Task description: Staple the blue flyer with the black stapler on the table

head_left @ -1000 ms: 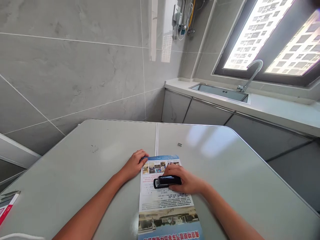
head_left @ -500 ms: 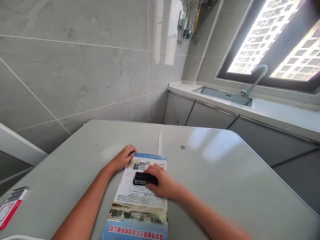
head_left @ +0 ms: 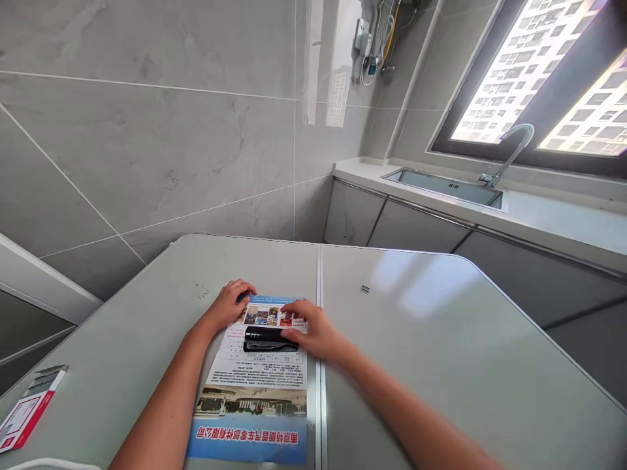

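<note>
Grey folding table (head_left: pixel 441 339) carries a printed blue-edged paper flyer (head_left: pixel 255 391) just left of its centre seam. On the flyer's far left corner the left hand (head_left: pixel 226 307) presses, fingers together. The right hand (head_left: pixel 313 333) curls around a black stapler (head_left: pixel 264 339) lying across the flyer. A small metal strip (head_left: pixel 365 288) lies well apart on the right half, and a red-and-white box (head_left: pixel 27 414) sits at the near left edge.

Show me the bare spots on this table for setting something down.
The right half of the table is bare past the seam, save a small metal piece. Also free: the stretch between flyer and red-white card. Crowded where the left hand presses the flyer and the right hand holds the black stapler.
</note>
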The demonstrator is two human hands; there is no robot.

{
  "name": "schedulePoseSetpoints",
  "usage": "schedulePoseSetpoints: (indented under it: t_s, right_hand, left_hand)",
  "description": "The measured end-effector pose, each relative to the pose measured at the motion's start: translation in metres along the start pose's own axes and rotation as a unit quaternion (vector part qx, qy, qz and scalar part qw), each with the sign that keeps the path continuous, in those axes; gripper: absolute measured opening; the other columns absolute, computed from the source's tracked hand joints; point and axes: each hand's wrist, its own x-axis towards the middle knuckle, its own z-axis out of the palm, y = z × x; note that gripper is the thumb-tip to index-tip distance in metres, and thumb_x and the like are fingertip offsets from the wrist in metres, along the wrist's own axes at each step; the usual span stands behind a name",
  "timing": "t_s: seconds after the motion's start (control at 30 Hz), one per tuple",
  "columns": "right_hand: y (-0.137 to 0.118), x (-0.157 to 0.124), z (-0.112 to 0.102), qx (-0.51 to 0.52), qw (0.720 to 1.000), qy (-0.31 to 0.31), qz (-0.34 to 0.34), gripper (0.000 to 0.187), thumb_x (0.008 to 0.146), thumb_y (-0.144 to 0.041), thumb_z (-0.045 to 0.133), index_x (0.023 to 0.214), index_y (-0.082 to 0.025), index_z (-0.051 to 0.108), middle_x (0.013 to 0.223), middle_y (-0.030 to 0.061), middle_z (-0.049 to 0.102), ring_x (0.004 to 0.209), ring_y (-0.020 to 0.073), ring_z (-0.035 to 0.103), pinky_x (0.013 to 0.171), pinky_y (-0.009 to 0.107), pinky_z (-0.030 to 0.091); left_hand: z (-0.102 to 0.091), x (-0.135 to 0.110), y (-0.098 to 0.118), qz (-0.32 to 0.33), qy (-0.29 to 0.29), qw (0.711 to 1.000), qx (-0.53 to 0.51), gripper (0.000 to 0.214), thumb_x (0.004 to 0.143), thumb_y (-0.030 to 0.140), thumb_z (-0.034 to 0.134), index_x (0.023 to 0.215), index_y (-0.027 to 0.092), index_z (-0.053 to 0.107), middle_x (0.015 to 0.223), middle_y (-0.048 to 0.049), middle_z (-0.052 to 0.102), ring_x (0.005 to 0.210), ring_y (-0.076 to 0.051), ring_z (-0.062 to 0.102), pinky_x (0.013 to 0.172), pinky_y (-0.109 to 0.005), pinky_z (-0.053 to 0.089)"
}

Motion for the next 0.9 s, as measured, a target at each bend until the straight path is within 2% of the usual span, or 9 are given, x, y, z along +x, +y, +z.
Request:
schedulePoseSetpoints:
  t_s: [0.07,0.13,0.2,0.27,0.37,0.5,0.6,0.7,0.9]
  right_hand:
    - [0.022,-0.010,-0.034,-0.066,0.990,0.106,0.067,0.011,0.093,-0.034,0.064,0.097,-0.026,0.070,0.097,0.0034,0.070,0.089,0.0223,0.063,0.083,0.038,0.052]
    - [0.049,-0.023,-0.071,-0.101,0.975,0.170,0.102,0.018,0.095,-0.029,0.053,0.093,-0.022,0.069,0.100,0.0088,0.067,0.098,0.0269,0.060,0.090,0.045,0.048]
    - [0.075,-0.036,-0.103,-0.155,0.953,0.217,0.141,0.018,0.091,-0.033,0.057,0.095,-0.023,0.071,0.109,0.0102,0.066,0.105,0.0293,0.058,0.092,0.047,0.048]
    - [0.097,-0.047,-0.124,-0.175,0.947,0.204,0.175,0.021,0.089,-0.036,0.059,0.100,-0.024,0.072,0.116,0.0094,0.067,0.101,0.0269,0.061,0.089,0.044,0.050]
    - [0.117,-0.056,-0.133,-0.208,0.953,0.146,0.167,0.021,0.090,-0.033,0.057,0.096,-0.024,0.074,0.108,0.0081,0.071,0.095,0.0262,0.063,0.089,0.044,0.051]
    - [0.120,-0.051,-0.127,-0.233,0.954,0.136,0.132,0.025,0.092,-0.025,0.050,0.092,-0.022,0.075,0.101,0.0092,0.072,0.095,0.0269,0.064,0.088,0.044,0.051]
    - [0.109,-0.032,-0.112,-0.231,0.954,0.139,0.132,0.025,0.092,-0.024,0.050,0.095,-0.022,0.074,0.097,0.0088,0.072,0.092,0.0263,0.065,0.086,0.042,0.051]
    - [0.089,0.001,-0.082,-0.207,0.960,0.132,0.137,0.023,0.094,-0.025,0.052,0.103,-0.022,0.074,0.094,0.0068,0.073,0.087,0.0231,0.065,0.086,0.040,0.050]
    - [0.056,0.085,-0.009,-0.178,0.980,0.067,0.062,0.027,0.098,-0.022,0.055,0.120,-0.020,0.069,0.100,0.0083,0.072,0.095,0.0219,0.063,0.090,0.038,0.047]
  left_hand:
    - [0.003,0.001,0.000,0.000,0.000,1.000,0.015,0.021,0.090,0.022,0.052,0.100,0.023,0.070,0.103,-0.0057,0.069,0.102,-0.026,0.059,0.096,-0.041,0.043]
    - [0.006,0.001,0.001,-0.006,0.005,1.000,0.028,0.021,0.091,0.022,0.051,0.100,0.023,0.070,0.104,-0.0058,0.069,0.103,-0.026,0.058,0.094,-0.041,0.043]
    - [0.008,0.002,0.002,-0.014,0.012,0.999,0.038,0.021,0.090,0.021,0.052,0.100,0.024,0.071,0.104,-0.0058,0.069,0.103,-0.027,0.058,0.093,-0.042,0.042]
    - [0.009,0.002,0.003,-0.017,0.014,0.999,0.043,0.020,0.089,0.021,0.054,0.099,0.024,0.071,0.103,-0.0055,0.069,0.103,-0.027,0.058,0.092,-0.042,0.042]
    - [0.009,0.002,0.004,-0.019,0.017,0.999,0.043,0.018,0.086,0.021,0.058,0.098,0.025,0.070,0.103,-0.0048,0.070,0.103,-0.027,0.059,0.092,-0.041,0.042]
    - [0.010,0.002,0.005,-0.020,0.027,0.999,0.035,0.017,0.085,0.019,0.059,0.097,0.025,0.070,0.101,-0.0040,0.070,0.102,-0.027,0.060,0.092,-0.040,0.042]
    - [0.011,0.002,0.006,-0.018,0.027,0.999,0.036,0.017,0.084,0.018,0.059,0.096,0.025,0.070,0.102,-0.0041,0.070,0.101,-0.026,0.059,0.092,-0.041,0.042]
    - [0.010,0.001,0.009,-0.013,0.023,0.999,0.043,0.017,0.084,0.017,0.058,0.096,0.024,0.069,0.101,-0.0044,0.069,0.100,-0.025,0.059,0.090,-0.040,0.042]
    - [0.008,-0.001,0.013,0.003,0.018,0.999,0.046,0.016,0.085,0.014,0.056,0.096,0.022,0.066,0.101,-0.0047,0.067,0.101,-0.025,0.059,0.088,-0.039,0.041]
